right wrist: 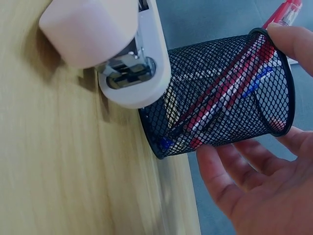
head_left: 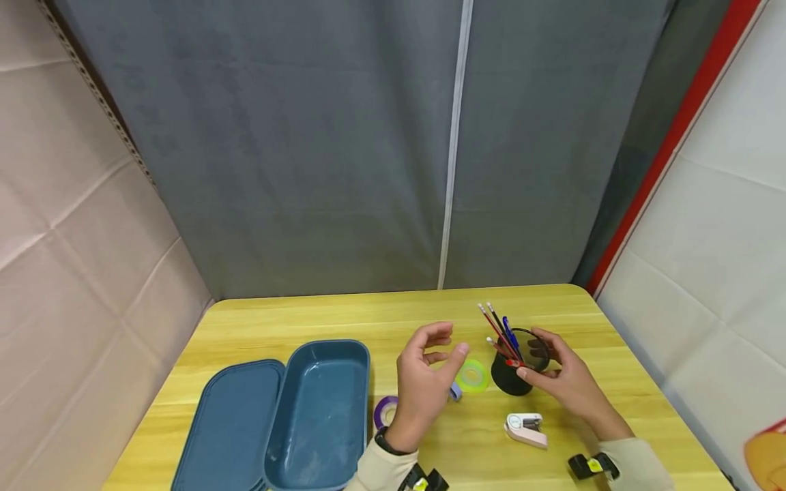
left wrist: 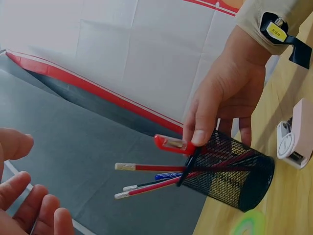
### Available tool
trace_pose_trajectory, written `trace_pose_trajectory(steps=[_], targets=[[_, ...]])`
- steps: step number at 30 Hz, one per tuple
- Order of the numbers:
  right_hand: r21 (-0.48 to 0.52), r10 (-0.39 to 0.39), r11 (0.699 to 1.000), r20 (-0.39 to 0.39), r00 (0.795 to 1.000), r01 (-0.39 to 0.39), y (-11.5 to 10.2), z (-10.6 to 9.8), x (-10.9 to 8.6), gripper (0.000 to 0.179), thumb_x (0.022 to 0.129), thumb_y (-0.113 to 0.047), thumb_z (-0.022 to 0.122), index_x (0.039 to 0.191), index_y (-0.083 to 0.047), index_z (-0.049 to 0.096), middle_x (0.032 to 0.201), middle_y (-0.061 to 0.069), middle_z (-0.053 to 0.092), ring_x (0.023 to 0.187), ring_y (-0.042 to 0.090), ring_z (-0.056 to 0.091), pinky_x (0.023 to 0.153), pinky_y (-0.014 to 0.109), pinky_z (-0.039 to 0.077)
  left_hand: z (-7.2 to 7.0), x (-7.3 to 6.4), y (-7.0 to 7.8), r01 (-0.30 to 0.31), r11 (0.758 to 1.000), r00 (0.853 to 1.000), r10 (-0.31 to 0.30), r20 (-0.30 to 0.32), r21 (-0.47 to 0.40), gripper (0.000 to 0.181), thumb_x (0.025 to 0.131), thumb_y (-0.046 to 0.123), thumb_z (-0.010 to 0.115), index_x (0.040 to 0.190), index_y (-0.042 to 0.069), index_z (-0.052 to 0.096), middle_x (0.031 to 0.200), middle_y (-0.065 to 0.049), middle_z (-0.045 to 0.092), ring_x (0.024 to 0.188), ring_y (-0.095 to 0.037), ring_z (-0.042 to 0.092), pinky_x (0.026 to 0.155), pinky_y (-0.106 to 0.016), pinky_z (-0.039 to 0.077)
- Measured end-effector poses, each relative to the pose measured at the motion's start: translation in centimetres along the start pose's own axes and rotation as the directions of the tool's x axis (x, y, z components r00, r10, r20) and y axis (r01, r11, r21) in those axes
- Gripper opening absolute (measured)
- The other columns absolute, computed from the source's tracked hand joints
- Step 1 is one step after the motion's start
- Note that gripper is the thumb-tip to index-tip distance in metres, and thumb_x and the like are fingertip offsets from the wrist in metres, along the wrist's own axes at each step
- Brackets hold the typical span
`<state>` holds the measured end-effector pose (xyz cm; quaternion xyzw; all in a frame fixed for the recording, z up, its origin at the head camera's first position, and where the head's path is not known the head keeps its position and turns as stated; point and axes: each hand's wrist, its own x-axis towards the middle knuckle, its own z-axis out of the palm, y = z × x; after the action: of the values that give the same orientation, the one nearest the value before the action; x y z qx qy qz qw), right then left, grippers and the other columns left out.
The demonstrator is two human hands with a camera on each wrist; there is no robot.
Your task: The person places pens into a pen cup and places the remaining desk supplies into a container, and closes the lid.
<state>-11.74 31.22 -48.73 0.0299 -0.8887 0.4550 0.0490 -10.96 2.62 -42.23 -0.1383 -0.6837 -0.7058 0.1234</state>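
A black mesh pen cup [head_left: 511, 379] stands at the right of the table, holding pencils [head_left: 489, 319], a blue pen [head_left: 509, 332] and a red pen [left wrist: 171, 144]. My right hand [head_left: 571, 384] grips it near the rim, thumb on the near side and fingers round the other. In the right wrist view, pens and pencils show slanted through the mesh. To the left of the cup, my left hand [head_left: 425, 382] hangs in the air with loosely bent fingers, holding nothing. A white and pink stapler [head_left: 526, 430] lies in front of the cup.
Left of the hands sit an open blue box [head_left: 322, 409] and its flat blue lid [head_left: 236, 412]. A green tape roll [head_left: 472, 384] lies beside the cup. A purple tape roll [head_left: 379, 413] and a small blue item [head_left: 455, 391] are partly hidden by the left hand.
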Motion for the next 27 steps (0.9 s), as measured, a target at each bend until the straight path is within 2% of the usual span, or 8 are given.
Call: trace_pose_trajectory(steps=[4, 9, 11, 15, 19, 25, 27], targets=[[-0.003, 0.002, 1.0, -0.005, 1.0, -0.002, -0.1, -0.1, -0.1, 0.088, 0.093, -0.033, 0.084, 0.164, -0.014, 0.034, 0.151, 0.021, 0.052, 0.129, 0.041, 0.059, 0.083, 0.02, 0.058, -1.1, -0.2, 0.3, 0.052, 0.999, 0.998, -0.052, 0.018, 0.006, 0.036, 0.092, 0.024, 0.084, 0.126, 0.021, 0.072, 0.122, 0.001, 0.073, 0.11, -0.017, 0.067, 0.09, -0.031, 0.062], [0.0, 0.001, 1.0, -0.012, 1.0, -0.001, -0.4, -0.3, -0.3, 0.088, 0.093, -0.032, 0.084, 0.163, -0.013, 0.035, 0.153, 0.023, 0.05, 0.132, 0.04, 0.056, 0.086, 0.021, 0.058, -2.6, -0.6, 0.4, 0.088, 0.995, 0.996, -0.089, 0.025, 0.041, 0.04, 0.091, 0.024, 0.085, 0.128, 0.021, 0.071, 0.125, 0.001, 0.072, 0.112, -0.017, 0.066, 0.09, -0.03, 0.061], [-0.006, 0.0, 1.0, -0.021, 1.0, 0.0, -0.5, -0.6, -0.4, 0.087, 0.093, -0.032, 0.084, 0.163, -0.013, 0.036, 0.154, 0.022, 0.05, 0.133, 0.034, 0.053, 0.088, 0.022, 0.058, -3.3, -0.7, 0.4, 0.098, 0.993, 0.995, -0.099, 0.024, 0.061, 0.041, 0.091, 0.024, 0.085, 0.129, 0.022, 0.07, 0.126, 0.002, 0.071, 0.113, -0.018, 0.065, 0.09, -0.03, 0.061], [-0.009, -0.008, 1.0, -0.051, 0.999, 0.008, -0.9, -1.3, -0.7, 0.084, 0.095, -0.029, 0.082, 0.163, -0.014, 0.036, 0.155, 0.018, 0.049, 0.13, 0.007, 0.048, 0.089, 0.018, 0.055, -4.9, -0.9, 0.4, 0.105, 0.989, 0.994, -0.108, 0.025, 0.104, 0.043, 0.092, 0.025, 0.084, 0.132, 0.023, 0.069, 0.128, 0.001, 0.07, 0.114, -0.021, 0.066, 0.09, -0.031, 0.06], [-0.007, -0.05, 0.999, -0.097, 0.994, 0.049, -1.5, -2.0, -1.0, 0.081, 0.095, -0.022, 0.081, 0.163, -0.012, 0.037, 0.152, 0.011, 0.05, 0.122, -0.012, 0.046, 0.087, 0.01, 0.052, -6.8, -1.0, 0.4, 0.117, 0.981, 0.992, -0.124, 0.031, 0.157, 0.045, 0.092, 0.026, 0.085, 0.133, 0.023, 0.068, 0.129, -0.001, 0.07, 0.116, -0.021, 0.066, 0.091, -0.032, 0.06], [0.004, -0.123, 0.992, -0.146, 0.982, 0.125, -2.6, -2.4, -1.3, 0.079, 0.094, -0.016, 0.083, 0.16, -0.01, 0.041, 0.144, -0.013, 0.05, 0.122, -0.013, 0.05, 0.088, 0.006, 0.05, -9.5, -1.3, 0.8, 0.136, 0.97, 0.99, -0.14, 0.004, 0.199, 0.047, 0.091, 0.026, 0.086, 0.134, 0.023, 0.067, 0.132, 0.002, 0.069, 0.118, -0.023, 0.065, 0.091, -0.031, 0.06], [0.006, -0.14, 0.99, -0.151, 0.979, 0.143, -2.9, -2.3, -1.4, 0.078, 0.093, -0.014, 0.083, 0.16, -0.01, 0.042, 0.143, -0.017, 0.049, 0.122, -0.013, 0.05, 0.088, 0.005, 0.05, -10.3, -1.3, 0.9, 0.133, 0.969, 0.991, -0.135, -0.008, 0.208, 0.048, 0.09, 0.024, 0.086, 0.135, 0.023, 0.067, 0.133, 0.003, 0.068, 0.118, -0.024, 0.064, 0.091, -0.03, 0.059]])
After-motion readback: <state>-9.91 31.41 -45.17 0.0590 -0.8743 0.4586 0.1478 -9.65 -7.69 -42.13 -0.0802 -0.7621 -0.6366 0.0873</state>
